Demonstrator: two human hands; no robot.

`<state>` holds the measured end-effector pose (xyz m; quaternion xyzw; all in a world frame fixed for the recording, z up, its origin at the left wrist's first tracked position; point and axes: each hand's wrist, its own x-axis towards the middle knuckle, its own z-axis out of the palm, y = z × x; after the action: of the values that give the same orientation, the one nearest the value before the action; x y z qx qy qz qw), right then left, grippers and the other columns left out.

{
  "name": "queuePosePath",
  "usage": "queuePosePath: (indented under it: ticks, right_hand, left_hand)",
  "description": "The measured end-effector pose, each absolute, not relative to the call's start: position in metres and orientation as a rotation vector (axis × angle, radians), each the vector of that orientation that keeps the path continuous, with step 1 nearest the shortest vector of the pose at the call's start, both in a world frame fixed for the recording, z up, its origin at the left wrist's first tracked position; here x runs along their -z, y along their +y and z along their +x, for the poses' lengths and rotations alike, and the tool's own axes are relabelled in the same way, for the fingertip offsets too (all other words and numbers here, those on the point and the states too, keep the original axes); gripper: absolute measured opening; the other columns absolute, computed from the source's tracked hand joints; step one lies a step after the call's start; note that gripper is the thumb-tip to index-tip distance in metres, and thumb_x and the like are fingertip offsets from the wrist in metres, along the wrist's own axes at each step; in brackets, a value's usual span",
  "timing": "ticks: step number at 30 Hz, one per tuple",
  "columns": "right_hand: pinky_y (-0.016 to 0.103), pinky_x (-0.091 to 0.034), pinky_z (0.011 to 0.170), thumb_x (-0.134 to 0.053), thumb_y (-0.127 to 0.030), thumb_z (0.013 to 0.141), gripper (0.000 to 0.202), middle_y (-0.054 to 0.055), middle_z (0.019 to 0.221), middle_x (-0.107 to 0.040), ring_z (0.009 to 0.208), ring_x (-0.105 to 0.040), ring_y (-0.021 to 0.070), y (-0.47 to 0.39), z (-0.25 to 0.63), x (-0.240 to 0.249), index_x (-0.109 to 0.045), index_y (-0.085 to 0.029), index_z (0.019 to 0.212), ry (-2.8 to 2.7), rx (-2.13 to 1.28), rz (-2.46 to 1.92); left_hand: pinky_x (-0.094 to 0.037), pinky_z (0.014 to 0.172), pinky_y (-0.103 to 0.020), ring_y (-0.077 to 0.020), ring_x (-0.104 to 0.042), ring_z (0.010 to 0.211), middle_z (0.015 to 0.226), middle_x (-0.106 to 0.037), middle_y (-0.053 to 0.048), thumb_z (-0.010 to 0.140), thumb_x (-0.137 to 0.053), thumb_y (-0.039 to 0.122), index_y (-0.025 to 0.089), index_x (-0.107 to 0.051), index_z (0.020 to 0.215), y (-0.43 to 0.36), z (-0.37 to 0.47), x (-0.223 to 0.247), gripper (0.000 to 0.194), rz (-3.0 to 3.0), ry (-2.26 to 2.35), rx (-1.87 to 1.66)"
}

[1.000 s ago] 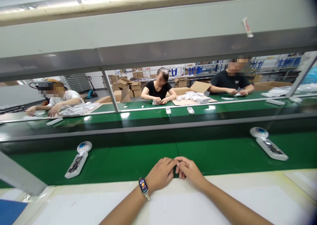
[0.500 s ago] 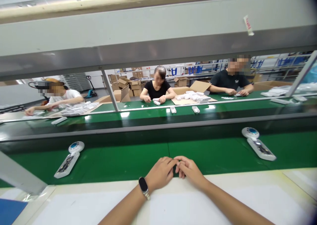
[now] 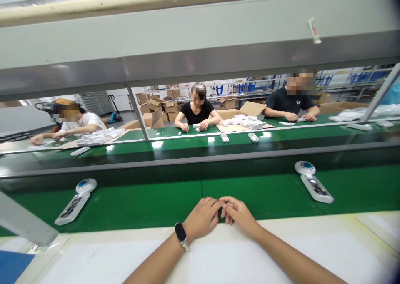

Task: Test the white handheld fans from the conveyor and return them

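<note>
1. At the near edge of the green conveyor belt: left hand and right hand together, touching at the fingertips, with fingers loosely bent and not clenched.
2. On the left wrist, a smart band with dark screen; below both forearms, a cream worktop with white sheets on it.
3. To the left of the hands, well apart: an opened white handheld device, lying slanted on the belt, with its round, blue-centred head pointing away from the worktop.
4. To the right of the hands, also well apart: a second opened device of similar kind, slanted the opposite way. Hands thus between these two, in contact with neither.
5. Hidden: both palms, turned down, and some fingers, one behind another. Forearms cut off by the lower border.
6. Hard to make out: the dark inner parts in both open casings, too small for naming.
7. Beyond the grey rail, small white casings, quite blurred; behind them, three co-workers with lower bodies hidden. Cannot tell exactly the white pieces in their hands.
8. At lower left, a blue board, partly cut off; above, a wide grey panel, covering much of the background.
</note>
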<state>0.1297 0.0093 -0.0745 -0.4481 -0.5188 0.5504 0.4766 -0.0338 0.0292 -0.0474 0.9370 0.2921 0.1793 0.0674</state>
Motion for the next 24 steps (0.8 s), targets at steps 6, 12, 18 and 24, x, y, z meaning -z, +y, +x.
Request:
queuePosePath:
  ticks: [6, 12, 18, 24]
  right_hand:
    - [0.022, -0.035, 0.041, -0.054, -0.042, 0.071, 0.035, -0.003, 0.058, -0.057, 0.04, -0.046, 0.0079, 0.0093, 0.1291, 0.0744, -0.054, -0.015, 0.094, -1.257, -1.348, -1.095]
    - [0.022, -0.035, 0.041, -0.054, -0.041, 0.07, 0.034, -0.003, 0.058, -0.057, 0.041, -0.047, 0.0084, 0.0099, 0.1294, 0.0751, -0.054, -0.016, 0.094, -1.252, -1.351, -1.099]
    - [0.022, -0.035, 0.041, -0.054, -0.048, 0.071, 0.039, -0.002, 0.059, -0.057, 0.04, -0.047, 0.0085, 0.0095, 0.1298, 0.0746, -0.054, -0.016, 0.094, -1.272, -1.342, -1.093]
    - [0.022, -0.035, 0.041, -0.054, -0.048, 0.072, 0.04, -0.002, 0.059, -0.057, 0.041, -0.047, 0.0084, 0.0096, 0.1296, 0.0741, -0.053, -0.015, 0.095, -1.28, -1.337, -1.097]
  left_hand:
    - [-0.041, 0.084, -0.035, -0.0196, -0.051, 0.093, 0.098, -0.058, -0.005, 0.081, -0.04, 0.01, 0.02, -0.049, 0.106, 0.029, -0.0334, 0.0461, 0.028, 2.826, 0.879, -0.52]
    - [-0.041, 0.083, -0.035, -0.0197, -0.051, 0.093, 0.098, -0.057, -0.006, 0.082, -0.04, 0.011, 0.02, -0.049, 0.104, 0.029, -0.0336, 0.046, 0.026, 2.826, 0.883, -0.528]
    - [-0.041, 0.083, -0.035, -0.0197, -0.051, 0.093, 0.097, -0.058, -0.006, 0.081, -0.041, 0.01, 0.02, -0.049, 0.105, 0.0298, -0.0333, 0.0478, 0.027, 2.83, 0.882, -0.529]
    - [-0.04, 0.084, -0.035, -0.0196, -0.051, 0.093, 0.098, -0.057, -0.006, 0.081, -0.041, 0.011, 0.02, -0.049, 0.106, 0.0294, -0.0335, 0.047, 0.028, 2.828, 0.88, -0.522]
